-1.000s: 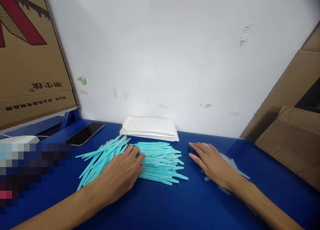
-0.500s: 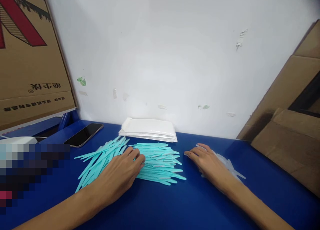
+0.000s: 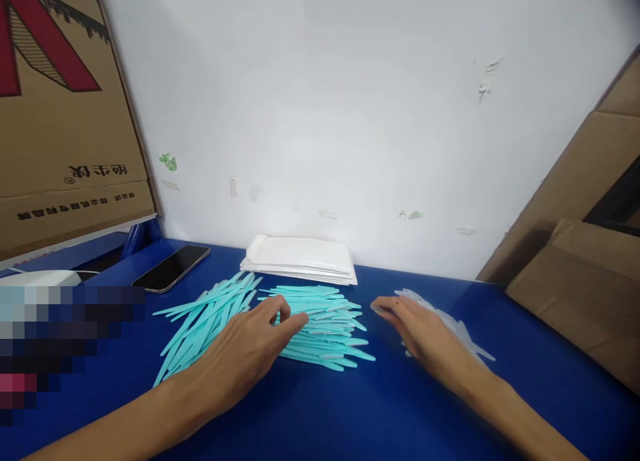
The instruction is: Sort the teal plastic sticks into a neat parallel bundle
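Observation:
My left hand (image 3: 260,331) is over the left end of a neat stack of thin turquoise sticks (image 3: 325,327) with tapered ends. Its thumb and bent index finger stand apart with nothing visible between them; the other fingers are hidden. A looser, fanned pile of the same turquoise sticks (image 3: 205,317) lies to the left of that hand. My right hand (image 3: 417,327) is at the left side of a small pile of translucent whitish pieces (image 3: 453,324), covering part of it. Its fingers are bent and pressed together, and whatever they may hold cannot be made out.
A stack of white padded envelopes (image 3: 300,255) lies against the wall at the back of the blue table (image 3: 330,421). A phone (image 3: 173,267) lies to the left. Cardboard boxes (image 3: 65,134) stand on the left and on the right side (image 3: 565,294).
My left thumb and index finger have parted, and the thumb reaches further right over the stack. My right hand's fingers have drawn together and curled in. The view has shifted slightly.

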Available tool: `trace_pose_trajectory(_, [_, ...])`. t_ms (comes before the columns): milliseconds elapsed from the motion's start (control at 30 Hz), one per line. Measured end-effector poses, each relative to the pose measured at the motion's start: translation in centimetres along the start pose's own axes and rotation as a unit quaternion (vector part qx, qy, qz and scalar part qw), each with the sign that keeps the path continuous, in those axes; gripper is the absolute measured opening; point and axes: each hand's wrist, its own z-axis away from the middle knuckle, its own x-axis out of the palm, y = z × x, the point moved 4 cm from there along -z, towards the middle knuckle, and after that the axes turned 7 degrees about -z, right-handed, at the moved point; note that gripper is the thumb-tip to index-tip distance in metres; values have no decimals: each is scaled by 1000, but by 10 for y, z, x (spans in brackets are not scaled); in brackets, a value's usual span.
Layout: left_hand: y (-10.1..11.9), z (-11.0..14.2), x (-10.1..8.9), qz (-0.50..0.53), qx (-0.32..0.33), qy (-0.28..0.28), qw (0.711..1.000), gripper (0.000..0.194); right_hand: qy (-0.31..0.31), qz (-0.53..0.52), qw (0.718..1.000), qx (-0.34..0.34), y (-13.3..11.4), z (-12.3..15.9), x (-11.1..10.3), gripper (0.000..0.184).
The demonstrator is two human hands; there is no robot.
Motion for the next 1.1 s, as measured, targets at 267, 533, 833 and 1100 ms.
trace_pose_trajectory(267, [4,2,2,78,9,-10,997,41,74,-58,989,-117,-37,-2,-8,25])
trace_pose_trajectory(533, [13,5,2,98,38,2,994,37,143,-130,974,-120,-59,-2,-10,25])
trace_pose_trajectory(833, [19,6,-4,99,64,41,992,37,122,-137,972,-147,-74,-1,-5,29])
trace_pose_trajectory(1100, [39,10,-10,120,101,57,986,47,148,-156,962,-169,-99,-1,0,33])
